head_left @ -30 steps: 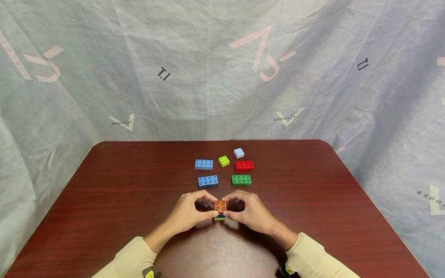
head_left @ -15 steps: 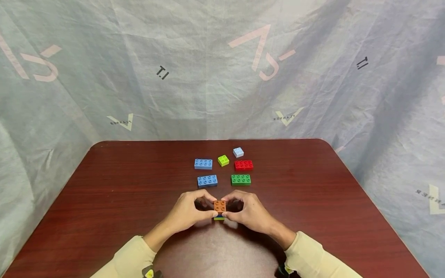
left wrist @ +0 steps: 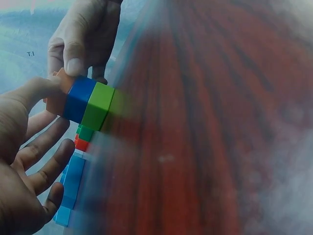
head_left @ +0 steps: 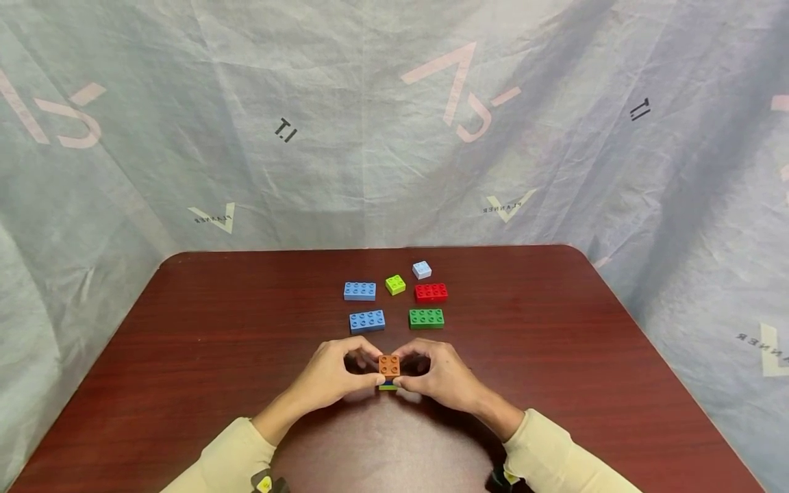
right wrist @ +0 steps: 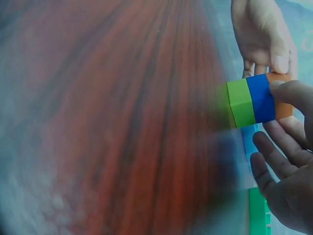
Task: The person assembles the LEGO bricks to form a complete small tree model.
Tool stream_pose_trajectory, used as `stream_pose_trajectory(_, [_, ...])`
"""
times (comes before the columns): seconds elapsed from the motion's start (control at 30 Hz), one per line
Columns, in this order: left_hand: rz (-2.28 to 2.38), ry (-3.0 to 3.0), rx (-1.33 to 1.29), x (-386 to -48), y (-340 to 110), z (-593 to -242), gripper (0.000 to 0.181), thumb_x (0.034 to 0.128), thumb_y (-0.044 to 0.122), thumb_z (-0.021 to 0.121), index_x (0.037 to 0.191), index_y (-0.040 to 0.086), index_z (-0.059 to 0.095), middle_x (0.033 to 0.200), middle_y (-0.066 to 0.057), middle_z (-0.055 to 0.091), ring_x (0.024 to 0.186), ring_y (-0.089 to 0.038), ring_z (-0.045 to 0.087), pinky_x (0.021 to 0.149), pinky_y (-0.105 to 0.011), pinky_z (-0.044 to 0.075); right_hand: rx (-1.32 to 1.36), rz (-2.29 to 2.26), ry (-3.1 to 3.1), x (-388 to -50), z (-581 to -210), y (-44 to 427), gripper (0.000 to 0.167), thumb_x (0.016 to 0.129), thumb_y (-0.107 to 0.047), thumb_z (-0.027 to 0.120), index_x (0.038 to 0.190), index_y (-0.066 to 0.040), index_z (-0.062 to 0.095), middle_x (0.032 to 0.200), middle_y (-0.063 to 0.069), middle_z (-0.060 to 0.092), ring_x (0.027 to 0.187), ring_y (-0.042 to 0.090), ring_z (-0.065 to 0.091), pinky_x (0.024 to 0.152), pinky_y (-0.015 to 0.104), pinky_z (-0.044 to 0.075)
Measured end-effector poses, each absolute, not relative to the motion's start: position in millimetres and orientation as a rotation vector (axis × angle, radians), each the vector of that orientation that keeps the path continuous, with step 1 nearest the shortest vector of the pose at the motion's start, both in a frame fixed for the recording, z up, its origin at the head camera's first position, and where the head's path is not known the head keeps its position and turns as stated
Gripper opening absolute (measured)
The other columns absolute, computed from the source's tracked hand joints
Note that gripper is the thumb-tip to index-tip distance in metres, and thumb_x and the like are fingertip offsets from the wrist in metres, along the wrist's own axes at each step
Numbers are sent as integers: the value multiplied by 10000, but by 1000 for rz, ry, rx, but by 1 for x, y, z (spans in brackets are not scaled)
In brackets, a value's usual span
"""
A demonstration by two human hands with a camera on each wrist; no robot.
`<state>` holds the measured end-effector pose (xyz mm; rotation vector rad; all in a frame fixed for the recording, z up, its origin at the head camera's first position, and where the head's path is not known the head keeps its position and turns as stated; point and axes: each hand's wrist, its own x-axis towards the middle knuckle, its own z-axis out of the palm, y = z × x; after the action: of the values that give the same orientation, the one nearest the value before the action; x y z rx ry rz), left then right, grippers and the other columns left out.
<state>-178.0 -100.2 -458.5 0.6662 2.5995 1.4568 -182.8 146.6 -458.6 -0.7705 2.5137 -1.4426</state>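
Observation:
A small stack of toy building bricks stands on the table between both hands. Its top is an orange brick (head_left: pixel 389 365) with studs; below it come a dark blue brick (left wrist: pixel 79 100) and a lime green brick (right wrist: pixel 240 103) at the bottom. My left hand (head_left: pixel 333 373) pinches the orange brick from the left with thumb and fingertips. From the right, my right hand (head_left: pixel 445 373) pinches the same brick, its thumb at the near side. In the wrist views the other fingers of each hand spread loosely below the pinch.
Beyond the hands lie two light blue bricks (head_left: pixel 367 320), a green brick (head_left: pixel 427 318), a red brick (head_left: pixel 431 293), a small lime brick (head_left: pixel 395 285) and a pale blue brick (head_left: pixel 422 270). A grey fabric curtain (head_left: pixel 345 171) hangs behind the dark red table (head_left: pixel 185 322).
Both hands stay on the orange brick with hardly any movement. The whole head view has shifted very slightly; the loose bricks lie as before.

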Motion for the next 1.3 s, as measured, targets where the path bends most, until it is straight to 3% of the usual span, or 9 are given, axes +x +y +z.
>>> stream_pose_trajectory(0.47, [1436, 2598, 669, -181, -101, -458, 248, 845, 327, 860, 1045, 265, 727, 901, -11, 723, 846, -188, 660, 725, -236, 525, -742, -1465, 2484, -184, -456, 148, 310, 837, -108, 844, 1125, -150, 738, 1016, 16, 768, 891, 154, 720, 761, 249, 581])
stream_pose_trajectory(0.73, [1415, 2564, 784, -191, -107, -450, 354, 830, 360, 872, 1116, 202, 735, 1028, -24, 753, 906, -193, 686, 796, -328, 577, -759, -1461, 2505, -184, -457, 148, 297, 842, -155, 857, 1116, -157, 742, 1044, -4, 761, 941, 192, 731, 815, 321, 602])
stream_pose_trajectory(0.97, [1436, 2654, 753, -222, -112, -439, 381, 850, 270, 862, 1184, 140, 733, 1162, -53, 748, 1056, -254, 678, 896, -526, 557, -731, -1459, 2499, -183, -458, 149, 303, 841, -172, 861, 1120, -160, 742, 1039, -6, 760, 934, 183, 727, 809, 304, 597])
stream_pose_trajectory(1.3, [1348, 2707, 657, -259, -104, -448, 369, 843, 230, 866, 1176, 135, 740, 1136, -33, 732, 1061, -214, 648, 960, -458, 542, -727, -1451, 2505, -183, -459, 148, 298, 849, -184, 857, 1121, -163, 738, 1054, -7, 754, 930, 179, 721, 804, 306, 594])
